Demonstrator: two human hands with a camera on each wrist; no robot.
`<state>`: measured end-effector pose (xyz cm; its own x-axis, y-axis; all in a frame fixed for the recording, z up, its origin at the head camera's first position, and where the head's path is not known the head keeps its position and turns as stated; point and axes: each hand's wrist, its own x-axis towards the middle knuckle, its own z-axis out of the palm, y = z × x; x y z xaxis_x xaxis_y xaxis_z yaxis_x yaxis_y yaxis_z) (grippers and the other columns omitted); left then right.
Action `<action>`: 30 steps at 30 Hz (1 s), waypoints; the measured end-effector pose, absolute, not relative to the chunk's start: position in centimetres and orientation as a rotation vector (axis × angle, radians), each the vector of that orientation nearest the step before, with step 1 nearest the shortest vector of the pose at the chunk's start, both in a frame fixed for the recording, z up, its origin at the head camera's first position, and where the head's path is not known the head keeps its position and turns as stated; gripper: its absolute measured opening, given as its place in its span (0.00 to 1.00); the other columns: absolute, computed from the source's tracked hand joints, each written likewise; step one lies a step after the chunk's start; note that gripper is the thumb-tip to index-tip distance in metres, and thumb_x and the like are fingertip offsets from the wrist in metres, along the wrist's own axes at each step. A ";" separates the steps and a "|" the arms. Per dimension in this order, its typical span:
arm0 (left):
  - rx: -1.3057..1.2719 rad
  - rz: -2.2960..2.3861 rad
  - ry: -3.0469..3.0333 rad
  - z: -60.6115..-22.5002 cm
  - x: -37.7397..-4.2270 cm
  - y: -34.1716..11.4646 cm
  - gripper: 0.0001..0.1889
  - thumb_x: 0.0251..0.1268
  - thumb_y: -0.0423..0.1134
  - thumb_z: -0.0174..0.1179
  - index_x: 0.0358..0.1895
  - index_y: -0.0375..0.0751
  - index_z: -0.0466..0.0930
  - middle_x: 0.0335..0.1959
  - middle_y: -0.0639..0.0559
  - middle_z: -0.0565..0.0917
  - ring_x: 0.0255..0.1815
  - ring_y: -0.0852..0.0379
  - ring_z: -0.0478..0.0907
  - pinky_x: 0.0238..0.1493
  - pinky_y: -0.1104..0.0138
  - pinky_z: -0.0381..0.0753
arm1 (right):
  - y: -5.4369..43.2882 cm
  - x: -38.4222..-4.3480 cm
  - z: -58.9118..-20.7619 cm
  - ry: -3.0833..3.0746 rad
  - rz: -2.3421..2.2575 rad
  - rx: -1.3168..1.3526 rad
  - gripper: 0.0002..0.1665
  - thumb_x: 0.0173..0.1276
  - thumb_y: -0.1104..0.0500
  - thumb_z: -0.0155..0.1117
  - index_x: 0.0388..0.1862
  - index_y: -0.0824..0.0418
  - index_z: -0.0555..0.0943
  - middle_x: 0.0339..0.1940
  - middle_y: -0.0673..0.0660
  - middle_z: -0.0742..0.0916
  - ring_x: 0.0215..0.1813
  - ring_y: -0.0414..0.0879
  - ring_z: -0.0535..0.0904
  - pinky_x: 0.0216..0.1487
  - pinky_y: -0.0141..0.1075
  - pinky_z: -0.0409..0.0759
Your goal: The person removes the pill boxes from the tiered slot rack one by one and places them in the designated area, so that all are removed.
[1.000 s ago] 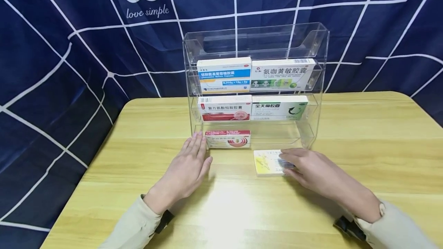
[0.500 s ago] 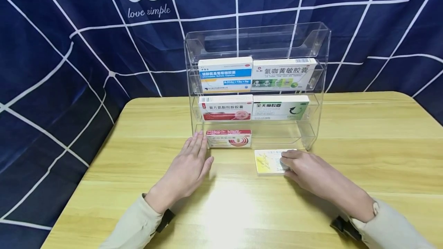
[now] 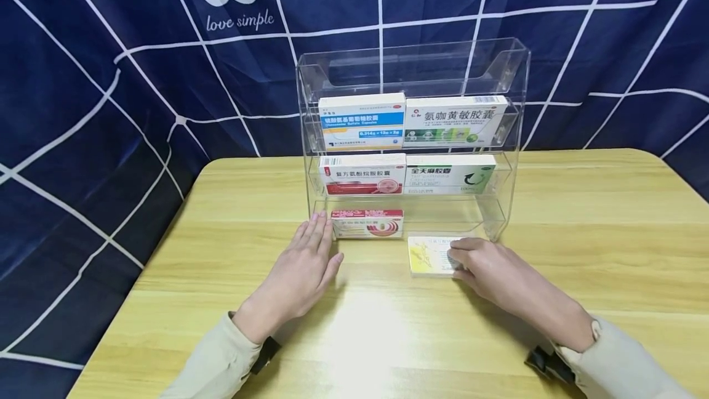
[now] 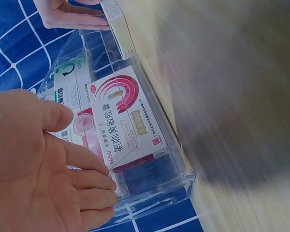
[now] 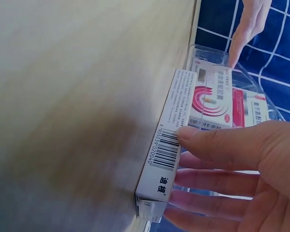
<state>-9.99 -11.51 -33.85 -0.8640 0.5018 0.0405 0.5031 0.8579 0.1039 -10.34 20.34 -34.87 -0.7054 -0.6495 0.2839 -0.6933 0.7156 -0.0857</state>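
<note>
My right hand holds a white and yellow medicine box by its right end, with the thumb on the near edge. In the right wrist view, the barcode side of this box faces the camera. It lies just in front of the clear display rack, by the right half of the lowest tier. My left hand has straight fingers, their tips at the rack's lower left corner. Beside them, a red and white medicine box stands in the lowest tier's left half.
Higher in the rack are a blue and white box, a white and green box, a dark-red and white box and a pale green box. A dark blue curtain hangs behind the wooden table.
My right hand has tightened on the yellow and white box and shifted it slightly toward the rack. The left hand stays at the rack's corner.
</note>
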 end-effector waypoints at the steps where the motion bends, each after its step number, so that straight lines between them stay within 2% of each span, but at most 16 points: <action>1: -0.815 -0.172 -3.016 -33.9 -10.0 -11.5 0.32 0.79 0.50 0.34 0.72 0.24 0.50 0.74 0.30 0.50 0.76 0.37 0.46 0.75 0.52 0.46 | 20.3 -10.3 -34.9 -2.688 0.275 1.071 0.16 0.46 0.67 0.78 0.23 0.58 0.77 0.33 0.57 0.86 0.33 0.51 0.83 0.31 0.38 0.86; 8: -0.817 -0.169 -3.018 -33.9 -10.0 -11.5 0.33 0.79 0.50 0.34 0.72 0.24 0.51 0.74 0.29 0.51 0.76 0.37 0.47 0.75 0.52 0.45 | 20.4 -10.3 -34.9 -2.680 0.289 1.078 0.15 0.45 0.67 0.78 0.24 0.59 0.78 0.35 0.59 0.86 0.36 0.53 0.84 0.34 0.41 0.86; 11: -0.819 -0.163 -3.020 -33.9 -10.0 -11.5 0.33 0.79 0.50 0.33 0.72 0.25 0.51 0.74 0.30 0.50 0.76 0.37 0.46 0.75 0.52 0.45 | 20.5 -10.2 -34.9 -2.722 0.288 1.050 0.16 0.47 0.66 0.78 0.34 0.65 0.82 0.42 0.65 0.86 0.43 0.59 0.84 0.40 0.46 0.86; 14: -0.821 -0.162 -3.019 -33.9 -10.0 -11.4 0.32 0.79 0.50 0.34 0.72 0.25 0.51 0.74 0.30 0.51 0.76 0.37 0.46 0.75 0.52 0.46 | 20.6 -10.0 -34.9 -2.753 0.300 1.029 0.26 0.48 0.64 0.78 0.47 0.70 0.82 0.51 0.70 0.83 0.51 0.64 0.81 0.48 0.53 0.83; 16: -0.823 -0.153 -3.020 -33.9 -10.0 -11.4 0.32 0.79 0.50 0.34 0.72 0.25 0.51 0.74 0.30 0.51 0.76 0.37 0.46 0.75 0.52 0.46 | 20.5 -9.8 -34.9 -2.746 0.307 1.034 0.29 0.49 0.63 0.78 0.51 0.71 0.80 0.54 0.70 0.81 0.53 0.64 0.80 0.50 0.55 0.81; 21: -0.827 -0.152 -3.014 -33.9 -10.0 -11.4 0.32 0.80 0.50 0.34 0.72 0.25 0.51 0.74 0.30 0.51 0.76 0.38 0.46 0.75 0.52 0.45 | 20.3 -9.5 -34.9 -2.646 0.320 1.101 0.32 0.50 0.63 0.77 0.54 0.71 0.78 0.55 0.69 0.81 0.53 0.63 0.80 0.52 0.55 0.81; 26: -0.816 -0.151 -3.018 -33.9 -9.8 -11.6 0.32 0.79 0.50 0.35 0.72 0.24 0.52 0.74 0.30 0.51 0.76 0.38 0.46 0.75 0.52 0.45 | 19.6 -9.6 -34.6 -2.585 0.305 1.182 0.32 0.55 0.60 0.73 0.58 0.71 0.77 0.59 0.69 0.79 0.58 0.64 0.76 0.55 0.56 0.78; 30: -0.828 -0.148 -3.012 -33.9 -9.8 -11.6 0.32 0.79 0.50 0.34 0.72 0.25 0.51 0.74 0.30 0.51 0.76 0.37 0.47 0.75 0.52 0.45 | 19.2 -9.9 -34.4 -2.560 0.299 1.180 0.31 0.55 0.62 0.72 0.58 0.72 0.77 0.61 0.69 0.79 0.60 0.64 0.75 0.57 0.57 0.76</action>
<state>-9.80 -11.59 -33.88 -0.8599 0.5091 0.0387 0.5104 0.8555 0.0876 -9.86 19.16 -34.43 -0.6148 -0.7026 0.3583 -0.7663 0.6396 -0.0606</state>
